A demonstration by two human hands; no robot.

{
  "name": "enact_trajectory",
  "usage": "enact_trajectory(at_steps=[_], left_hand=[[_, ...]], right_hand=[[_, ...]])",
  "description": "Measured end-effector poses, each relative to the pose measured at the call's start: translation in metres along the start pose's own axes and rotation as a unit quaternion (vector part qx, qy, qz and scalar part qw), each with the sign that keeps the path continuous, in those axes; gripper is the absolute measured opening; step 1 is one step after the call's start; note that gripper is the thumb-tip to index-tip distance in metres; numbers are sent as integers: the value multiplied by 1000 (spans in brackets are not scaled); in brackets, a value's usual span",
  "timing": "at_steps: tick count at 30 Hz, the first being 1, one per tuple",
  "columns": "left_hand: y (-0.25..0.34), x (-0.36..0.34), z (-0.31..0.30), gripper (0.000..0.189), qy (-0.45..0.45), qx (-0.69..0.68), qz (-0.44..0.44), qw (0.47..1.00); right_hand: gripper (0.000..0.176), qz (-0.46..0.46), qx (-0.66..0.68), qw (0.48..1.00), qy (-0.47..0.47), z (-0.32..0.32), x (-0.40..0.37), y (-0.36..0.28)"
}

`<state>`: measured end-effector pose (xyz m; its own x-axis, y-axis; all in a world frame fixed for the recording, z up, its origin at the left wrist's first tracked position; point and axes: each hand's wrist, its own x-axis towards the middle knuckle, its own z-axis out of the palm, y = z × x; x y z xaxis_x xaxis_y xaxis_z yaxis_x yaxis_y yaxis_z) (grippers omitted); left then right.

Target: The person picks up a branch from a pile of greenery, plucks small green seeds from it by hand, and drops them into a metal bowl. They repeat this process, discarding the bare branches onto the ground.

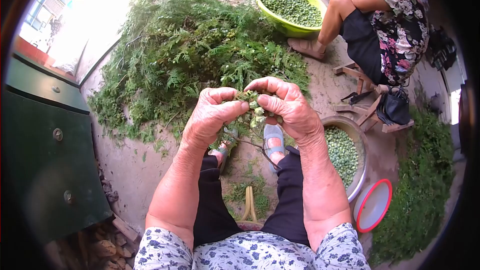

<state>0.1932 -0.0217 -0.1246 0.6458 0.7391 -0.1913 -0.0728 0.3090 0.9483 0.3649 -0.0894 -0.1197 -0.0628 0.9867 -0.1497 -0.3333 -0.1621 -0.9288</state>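
Observation:
My left hand (212, 112) and my right hand (291, 107) meet over my knees, both with fingers closed on a sprig of cypress (258, 112). Several pale green cones cluster on it between my fingertips. A thin brown stem trails down from the sprig between my legs. Just beyond my hands lies a big heap of cut cypress branches (175, 55). To the right of my right forearm sits a metal basin (363, 156) with many green cones in it.
A yellow-green tub (287, 29) of cones stands at the back, beside a seated person (395, 30). A red-rimmed white bowl (358, 209) leans against the basin. Stripped greenery (425, 190) lies far right. Wooden stools (367, 112) and a dark green cabinet (50, 160) flank me.

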Motion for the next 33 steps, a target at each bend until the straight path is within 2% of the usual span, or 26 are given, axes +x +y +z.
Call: enact_trajectory(at_steps=[4,6,11,16,18,19,21,23,26,27,28,32,33], left_hand=[[-1,0,5,4,20,0,6,1000],[-5,3,1,4,14,-1,9,1000],[1,1,5,6,25,-16,13,999],[-6,5,2,5,16,41,32,999],[-8,6,4,5,25,50,42,998],[-10,6,6,4,35,60,51,996],[-13,8,10,7,55,68,56,995],[-17,9,13,11,75,75,60,993],[-25,12,19,13,111,90,121,982],[-24,12,21,13,110,89,121,983],[-20,10,22,13,110,60,100,987],[-9,6,21,11,105,-9,54,993],[-8,6,20,11,101,-30,41,994]], right_hand=[[20,12,22,999,25,3,1,3],[19,19,66,995,76,6,4,7],[14,40,93,992,71,9,6,4],[11,28,129,990,42,5,6,10],[10,11,108,989,99,9,7,15],[10,11,108,989,99,12,8,17],[9,-1,133,975,177,17,10,21],[9,1,170,969,182,14,10,26],[11,10,222,953,205,13,14,23],[13,19,237,945,224,12,15,22],[16,6,243,950,198,6,17,28],[15,8,267,938,219,2,18,27],[14,6,250,947,200,-2,17,26]])
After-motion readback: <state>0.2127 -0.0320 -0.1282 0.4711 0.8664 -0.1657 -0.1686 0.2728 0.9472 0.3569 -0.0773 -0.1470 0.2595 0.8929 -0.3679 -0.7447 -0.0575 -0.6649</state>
